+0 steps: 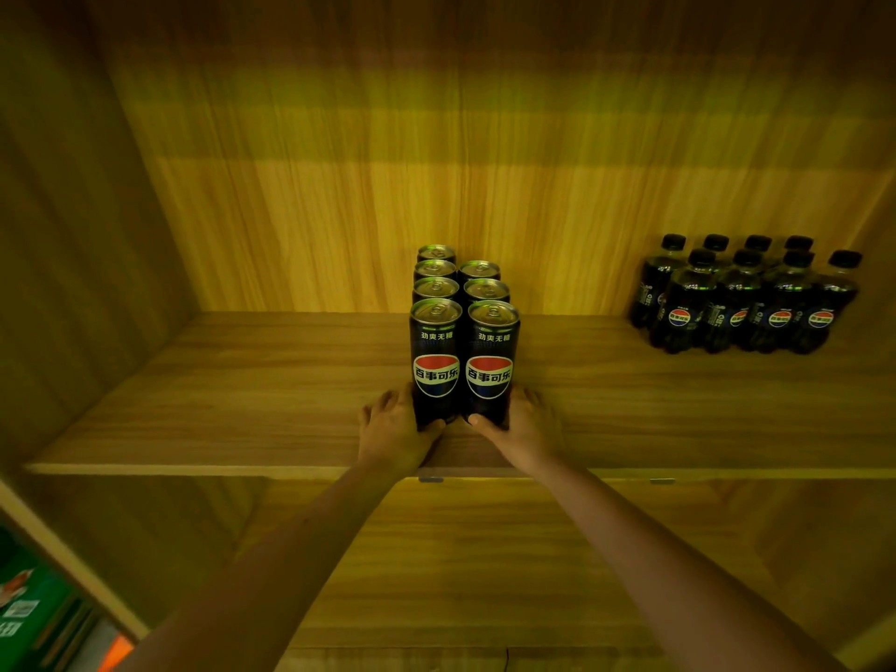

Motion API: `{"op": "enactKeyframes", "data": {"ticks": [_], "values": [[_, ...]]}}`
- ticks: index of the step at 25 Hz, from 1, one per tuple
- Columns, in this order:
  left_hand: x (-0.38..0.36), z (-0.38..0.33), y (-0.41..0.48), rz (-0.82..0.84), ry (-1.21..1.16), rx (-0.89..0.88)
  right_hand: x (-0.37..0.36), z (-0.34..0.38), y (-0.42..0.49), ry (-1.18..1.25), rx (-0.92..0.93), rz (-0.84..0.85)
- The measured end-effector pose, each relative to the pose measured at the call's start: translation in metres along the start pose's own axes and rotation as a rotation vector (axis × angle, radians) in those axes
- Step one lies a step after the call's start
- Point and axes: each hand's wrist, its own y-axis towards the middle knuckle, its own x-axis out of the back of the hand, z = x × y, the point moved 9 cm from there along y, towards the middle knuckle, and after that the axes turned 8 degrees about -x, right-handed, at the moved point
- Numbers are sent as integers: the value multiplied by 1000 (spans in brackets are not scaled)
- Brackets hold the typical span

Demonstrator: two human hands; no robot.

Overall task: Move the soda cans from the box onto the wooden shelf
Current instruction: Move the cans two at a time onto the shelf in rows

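Several tall black soda cans with red-and-blue logos stand in two rows on the wooden shelf [242,409], running back toward the rear panel. My left hand [395,429] wraps the base of the front left can [435,356]. My right hand [523,426] wraps the base of the front right can [490,361]. Both front cans stand upright on the shelf board, touching each other and the cans behind them [458,278]. The box is not in view.
A cluster of small dark soda bottles [746,298] stands at the back right of the same shelf. A lower shelf board [436,574] lies beneath my forearms. Green packaging [29,603] shows at the bottom left, outside the cabinet's side wall.
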Motion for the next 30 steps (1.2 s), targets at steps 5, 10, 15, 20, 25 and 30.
{"op": "enactKeyframes", "data": {"ticks": [5, 10, 15, 20, 25, 30], "values": [[9, 1, -8, 29, 78, 23, -5, -5, 1, -28, -39, 88], [43, 12, -45, 4, 100, 26, 62, 8, -45, 192, 27, -233], [138, 0, -70, -125, 153, -47, 121, 137, -111, 96, 600, -327], [173, 30, -90, 45, 421, 13, 76, 201, -106, -444, 675, -29], [194, 73, -140, 136, 541, 42, 37, 219, -118, -645, 575, 149], [209, 121, -180, 110, 565, -30, -12, 252, -153, -612, 551, 130]]}}
